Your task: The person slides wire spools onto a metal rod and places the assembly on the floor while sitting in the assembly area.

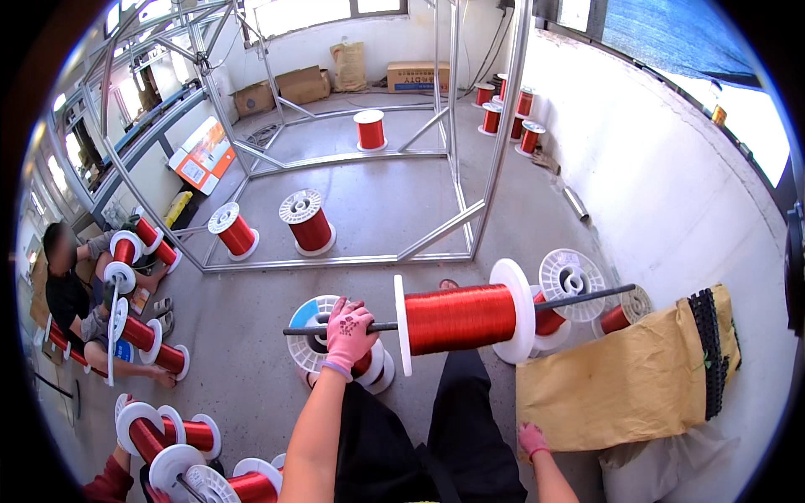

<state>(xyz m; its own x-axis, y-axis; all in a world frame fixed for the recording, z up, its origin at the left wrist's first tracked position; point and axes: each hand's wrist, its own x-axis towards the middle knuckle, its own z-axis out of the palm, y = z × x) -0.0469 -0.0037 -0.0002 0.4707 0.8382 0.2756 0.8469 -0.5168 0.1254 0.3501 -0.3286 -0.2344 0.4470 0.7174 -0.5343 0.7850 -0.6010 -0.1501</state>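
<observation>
My left hand (348, 331), in a pink glove, is wrapped round a black rod (302, 332). The rod runs through a spool of red wire (457, 318) with white flanges, lying sideways above my legs. Its other end sticks out to the right, over standing spools. Below my left hand stands another red wire spool (307, 317) with a pale blue label, partly hidden by the hand. At lower right, my right hand (532, 439), also gloved in pink, is closed at the near left corner of a flattened tan sack (608, 377); its fingertips are small in view.
A metal frame (335, 267) stands ahead, with spools (310, 225) within it. More spools (560, 285) stand on the right, by the white wall (654, 159). At left a person (71, 293) sits among spools; a red sleeve (109, 482) and hand show at lower left.
</observation>
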